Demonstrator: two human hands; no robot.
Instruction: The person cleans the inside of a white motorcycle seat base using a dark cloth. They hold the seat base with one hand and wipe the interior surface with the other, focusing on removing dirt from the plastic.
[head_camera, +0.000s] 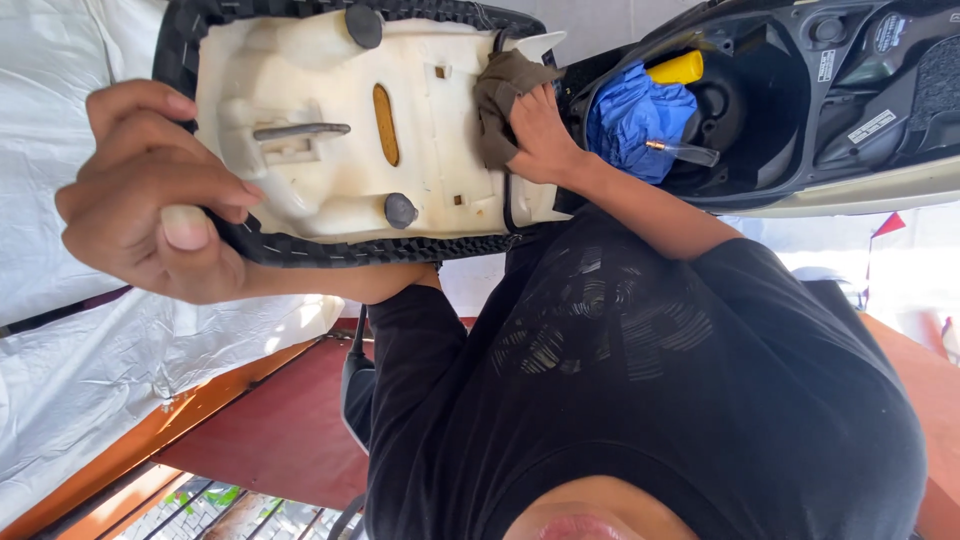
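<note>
The seat of the scooter was tipped up so its pale plastic underside faced the camera, with its long axis running across the picture from the rounded free end on the left to the hinged end on the right, next to the open storage tub.

Which hand was left or right could not be told for sure in this turned view. Going by the arms, the left hand was closed around the seat's black stitched edge at the free end, thumb on top. The right hand pressed a crumpled brown cloth flat against the underside near the hinge, fingers curled over it.

On the underside were a metal latch loop, an amber oval slot and two grey rubber stoppers. Inside the dark tub lay a crumpled blue plastic sheet, a yellow cylinder and a clear tube.

The person's black shirt filled the lower picture. White sheeting hung at the left, above red flooring.
</note>
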